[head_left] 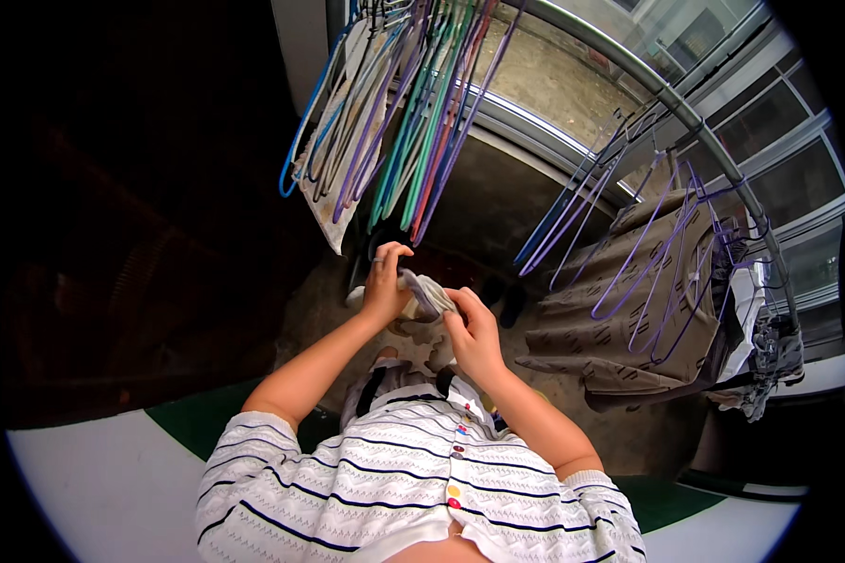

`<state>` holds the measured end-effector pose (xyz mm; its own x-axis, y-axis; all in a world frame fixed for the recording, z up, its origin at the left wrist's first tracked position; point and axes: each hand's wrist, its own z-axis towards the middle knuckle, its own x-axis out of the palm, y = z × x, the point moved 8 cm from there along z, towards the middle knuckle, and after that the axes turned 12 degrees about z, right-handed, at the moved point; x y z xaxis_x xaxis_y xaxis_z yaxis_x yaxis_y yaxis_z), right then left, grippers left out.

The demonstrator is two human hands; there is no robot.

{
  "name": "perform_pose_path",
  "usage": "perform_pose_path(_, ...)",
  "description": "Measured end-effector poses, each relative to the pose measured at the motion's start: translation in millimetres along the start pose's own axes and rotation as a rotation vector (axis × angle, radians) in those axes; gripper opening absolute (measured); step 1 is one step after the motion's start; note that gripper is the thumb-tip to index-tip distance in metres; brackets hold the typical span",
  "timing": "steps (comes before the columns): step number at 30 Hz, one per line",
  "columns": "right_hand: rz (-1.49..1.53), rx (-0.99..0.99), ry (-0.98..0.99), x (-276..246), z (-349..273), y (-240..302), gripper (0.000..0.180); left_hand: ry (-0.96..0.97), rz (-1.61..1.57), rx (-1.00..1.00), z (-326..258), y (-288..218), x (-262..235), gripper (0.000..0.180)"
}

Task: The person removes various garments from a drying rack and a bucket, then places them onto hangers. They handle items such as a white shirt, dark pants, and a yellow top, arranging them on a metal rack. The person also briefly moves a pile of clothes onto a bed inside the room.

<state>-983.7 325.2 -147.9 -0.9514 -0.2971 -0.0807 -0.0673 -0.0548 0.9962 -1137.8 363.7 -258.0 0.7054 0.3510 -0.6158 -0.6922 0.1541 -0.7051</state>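
In front of my body, both hands hold a small bunched grey-and-white cloth (426, 296), about the size of a sock; its exact kind cannot be made out. My left hand (385, 280) grips its left end, with the index finger bent above it. My right hand (474, 330) pinches the right end between thumb and fingers. The cloth is folded over on itself and hides some fingertips.
A curved metal rail (671, 98) runs overhead. Coloured hangers (422, 141) bunch at its left, and purple hangers (573, 211) hang farther right. A brown patterned garment (620, 310) hangs at the right. Dark shoes (512, 305) stand on the floor beyond my hands.
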Motion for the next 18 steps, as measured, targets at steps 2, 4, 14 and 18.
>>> perform_pose_path(2, 0.009, -0.020, 0.006, -0.7, -0.4, 14.2, 0.023, 0.115, 0.140, 0.108, -0.4, 14.4, -5.5, 0.044)
perform_pose_path(4, -0.001, -0.089, -0.059, -11.1, 1.6, 31.4, 0.020, 0.187, 0.087, 0.216, -6.1, 29.9, -12.2, 0.029)
perform_pose_path(14, -0.546, -0.061, 0.118, 25.6, 8.4, 54.7, 0.021, 0.895, 0.157, 0.068, -72.5, 102.1, 12.2, 0.035)
perform_pose_path(18, -0.559, -0.521, -0.115, 41.8, 53.7, 172.7, 0.012, 0.895, 0.139, -0.099, -64.3, 91.8, 20.9, 0.031)
